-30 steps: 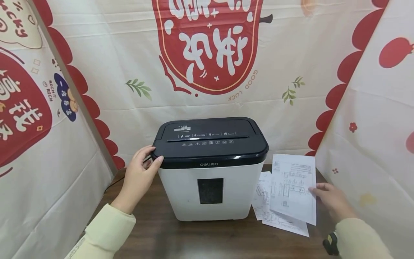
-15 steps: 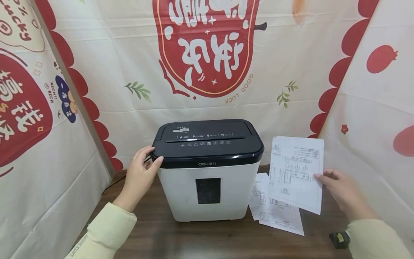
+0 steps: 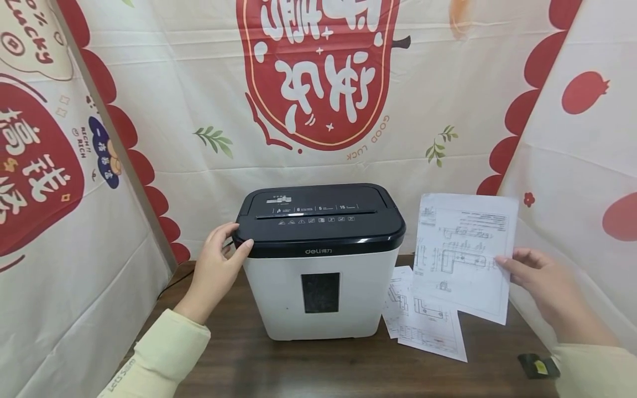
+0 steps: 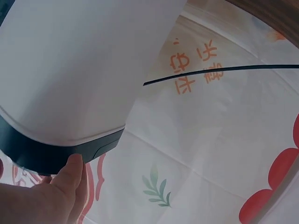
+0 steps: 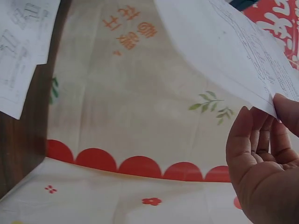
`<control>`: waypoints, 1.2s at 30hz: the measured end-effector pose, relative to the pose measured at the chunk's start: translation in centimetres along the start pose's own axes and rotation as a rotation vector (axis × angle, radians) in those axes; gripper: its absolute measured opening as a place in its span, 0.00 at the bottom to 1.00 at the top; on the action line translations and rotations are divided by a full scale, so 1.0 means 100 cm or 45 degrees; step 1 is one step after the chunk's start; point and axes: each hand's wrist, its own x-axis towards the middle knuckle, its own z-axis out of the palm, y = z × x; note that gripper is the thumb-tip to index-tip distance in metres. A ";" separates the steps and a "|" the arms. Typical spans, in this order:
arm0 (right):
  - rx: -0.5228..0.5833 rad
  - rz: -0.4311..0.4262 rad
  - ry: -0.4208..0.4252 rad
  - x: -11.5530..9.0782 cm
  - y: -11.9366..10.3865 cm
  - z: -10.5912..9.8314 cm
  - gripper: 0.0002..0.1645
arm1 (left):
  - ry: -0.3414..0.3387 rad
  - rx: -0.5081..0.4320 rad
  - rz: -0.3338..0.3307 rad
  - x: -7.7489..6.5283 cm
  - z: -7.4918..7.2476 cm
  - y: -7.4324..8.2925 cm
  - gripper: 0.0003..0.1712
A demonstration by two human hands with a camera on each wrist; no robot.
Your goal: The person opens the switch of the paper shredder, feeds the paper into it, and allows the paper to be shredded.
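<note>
A white paper shredder (image 3: 278,298) with a black lid (image 3: 318,232) stands upright on the brown table. My left hand (image 3: 214,276) grips the lid's left front corner, fingertips on the top edge and thumb at the front rim; the left wrist view shows the thumb (image 4: 70,172) against the black rim. To the right of the shredder, my right hand (image 3: 547,287) pinches the right edge of a printed sheet of paper (image 3: 463,282) between thumb and fingers, raised off the table. Below it, more printed sheets (image 3: 433,337) lie overlapping, partly hidden by the raised one.
A black cord (image 4: 210,71) runs behind the shredder at the left. Printed cloth walls (image 3: 318,160) enclose the table (image 3: 338,370) at the back and both sides. A small black object with a yellow mark (image 3: 538,366) is beside my right cuff.
My right hand has lifted the top sheet off the others and moved it up and slightly right. My left hand has stayed on the lid's corner.
</note>
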 end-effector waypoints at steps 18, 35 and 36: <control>0.220 -0.143 -0.038 -0.009 -0.029 -0.016 0.09 | 0.062 0.087 0.102 -0.004 -0.011 0.024 0.30; 0.216 -0.265 -0.167 -0.011 -0.073 -0.002 0.09 | 0.019 -0.014 0.159 -0.010 -0.010 0.061 0.32; 0.239 -0.265 -0.176 -0.011 -0.077 0.000 0.08 | 0.012 -0.017 0.163 -0.010 -0.010 0.063 0.32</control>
